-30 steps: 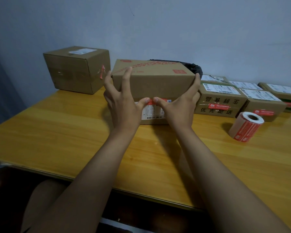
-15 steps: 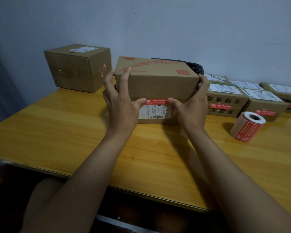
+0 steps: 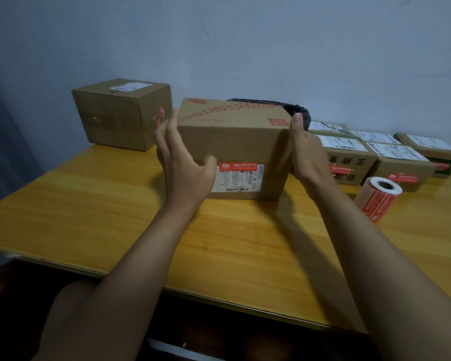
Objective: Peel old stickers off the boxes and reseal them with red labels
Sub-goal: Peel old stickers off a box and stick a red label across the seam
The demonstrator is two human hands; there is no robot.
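The box point(image 3: 232, 149) sits between the spread left hand point(image 3: 185, 168) and right hand point(image 3: 306, 152), its red label point(image 3: 238, 167) just beside the left thumb; grip both ends squarely before moving it

Likely a parcel-packing room — labelled boxes point(image 3: 349, 157), label roll point(image 3: 378, 199), wooden table point(image 3: 89, 212).

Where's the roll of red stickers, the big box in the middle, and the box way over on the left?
roll of red labels point(image 3: 375, 201), head view, on its red outer wrap.
middle box point(image 3: 232, 144), head view, on its plain front face.
left box point(image 3: 112, 121), head view, on its front face.
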